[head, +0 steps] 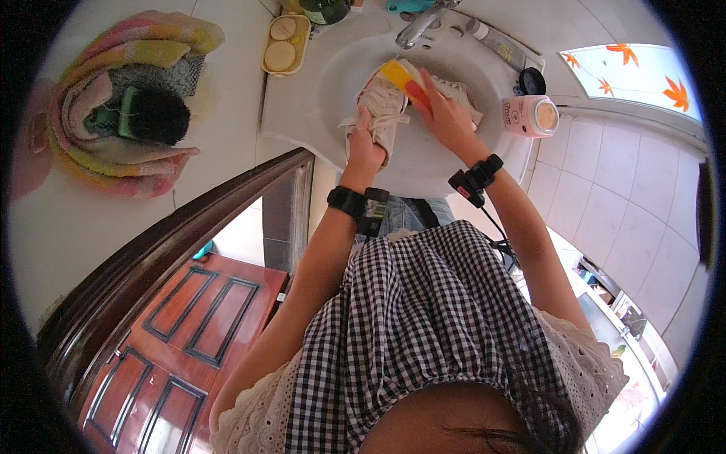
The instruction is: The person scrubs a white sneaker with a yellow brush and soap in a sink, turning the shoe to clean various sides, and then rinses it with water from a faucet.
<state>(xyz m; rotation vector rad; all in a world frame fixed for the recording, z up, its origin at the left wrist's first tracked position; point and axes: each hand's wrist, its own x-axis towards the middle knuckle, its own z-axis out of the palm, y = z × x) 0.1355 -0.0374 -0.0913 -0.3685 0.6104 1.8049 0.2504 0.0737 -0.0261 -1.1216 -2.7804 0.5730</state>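
Note:
A cream lace-up shoe (pixel 383 102) is held over the white washbasin (pixel 306 122), its toe pointing towards the tap. My left hand (pixel 364 144) grips it around the lace and ankle part. In my right hand (pixel 448 122) is a yellow and orange-red brush (pixel 409 85), its head against the shoe's toe; the bristles are hidden. Behind my right hand a second pale shoe (pixel 462 96) rests in the basin, partly covered by the hand.
A chrome tap (pixel 420 31) overhangs the basin. On its rim are a soap dish (pixel 285 46) with two soap bars, a clear tube (pixel 496 42), a black lid (pixel 532 82) and a pink jar (pixel 530 116). Towels (pixel 170 42) hang at left near a dark wooden door frame (pixel 187 213).

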